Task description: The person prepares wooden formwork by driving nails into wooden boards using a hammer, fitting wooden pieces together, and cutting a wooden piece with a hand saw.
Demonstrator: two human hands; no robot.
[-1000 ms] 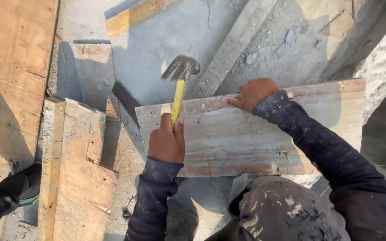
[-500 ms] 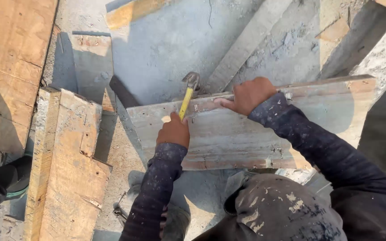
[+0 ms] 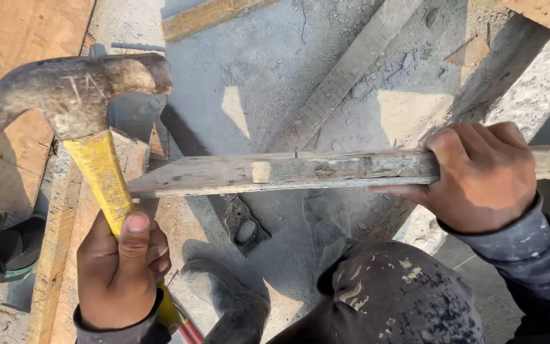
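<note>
Your left hand fist-tight on claw hammer, raised w/ room to swing; right hand clamps plank edge-up, steadying the nail

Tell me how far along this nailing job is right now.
Done: a nail stands started in the top edge of the plank, most of it apparently still proud. In hand: the right hand grips the plank on edge, and the left hand holds the yellow-handled hammer raised above it. Left: the nail is not yet driven flush.
</note>
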